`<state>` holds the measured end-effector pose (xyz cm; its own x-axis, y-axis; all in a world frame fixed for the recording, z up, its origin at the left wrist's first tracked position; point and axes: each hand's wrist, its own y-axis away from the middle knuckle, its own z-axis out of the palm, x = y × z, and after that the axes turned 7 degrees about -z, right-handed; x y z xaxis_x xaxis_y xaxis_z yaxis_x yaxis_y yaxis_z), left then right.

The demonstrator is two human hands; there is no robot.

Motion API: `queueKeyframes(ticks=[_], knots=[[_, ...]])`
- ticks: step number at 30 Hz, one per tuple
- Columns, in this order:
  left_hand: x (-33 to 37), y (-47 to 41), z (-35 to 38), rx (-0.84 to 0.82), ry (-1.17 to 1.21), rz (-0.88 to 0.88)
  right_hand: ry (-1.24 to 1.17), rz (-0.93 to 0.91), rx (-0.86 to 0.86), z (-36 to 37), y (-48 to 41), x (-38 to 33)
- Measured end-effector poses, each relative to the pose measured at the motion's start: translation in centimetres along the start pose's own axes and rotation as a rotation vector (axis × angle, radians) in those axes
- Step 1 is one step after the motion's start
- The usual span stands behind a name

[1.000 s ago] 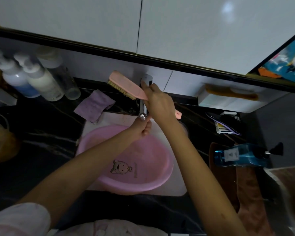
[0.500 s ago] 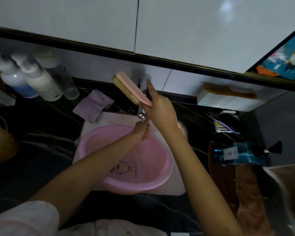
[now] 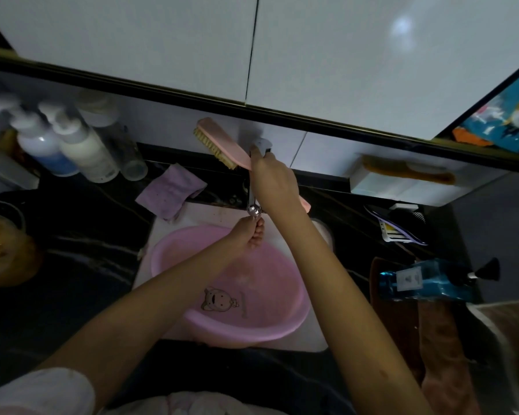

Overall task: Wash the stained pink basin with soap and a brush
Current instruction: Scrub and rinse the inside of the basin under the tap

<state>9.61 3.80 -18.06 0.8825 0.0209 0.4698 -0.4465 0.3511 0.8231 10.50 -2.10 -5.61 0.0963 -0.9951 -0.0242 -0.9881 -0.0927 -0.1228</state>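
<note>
Pink basin (image 3: 270,290): a round, shallow plastic bowl with a rolled rim, standing upright in the white sink (image 3: 204,215). The sink is set into the dark veined counter (image 3: 81,259), and the basin fills most of it. A small cartoon animal is printed in dark outline on the basin's inner floor, toward the near side. The inner surface is a pale, even pink in the dim light, and staining cannot be made out.

Left hand (image 3: 250,232): it sits directly under the spout of the chrome tap (image 3: 253,208), over the basin's far rim, with its fingers bunched and curled. Whether they hold anything cannot be told.

Right hand (image 3: 271,181): it is wrapped round the handle of the pink brush (image 3: 222,142), above the tap. The bristles face down and left, and the end of the handle shows past the wrist.

A purple cloth (image 3: 170,190) lies on the counter at the sink's far-left corner. Pump bottles (image 3: 81,151) stand at the counter's far-left edge. A blue bottle (image 3: 426,284) lies on its side toward the right edge.
</note>
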Motion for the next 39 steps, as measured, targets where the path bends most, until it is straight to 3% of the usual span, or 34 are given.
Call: queueKeyframes(ticks=[21,29,39], knots=[[0.7,0.8,1.3,0.011,-0.053,0.110,-0.016,-0.026,0.018,0.3,-0.1,0.4],[0.7,1.2,1.4,-0.041,-0.085,0.077,-0.300,-0.020,0.238,0.7,3.3,1.4],[1.1,1.4,1.5,-0.022,0.041,0.054,-0.193,-0.054,0.232,1.3,1.6,1.4]])
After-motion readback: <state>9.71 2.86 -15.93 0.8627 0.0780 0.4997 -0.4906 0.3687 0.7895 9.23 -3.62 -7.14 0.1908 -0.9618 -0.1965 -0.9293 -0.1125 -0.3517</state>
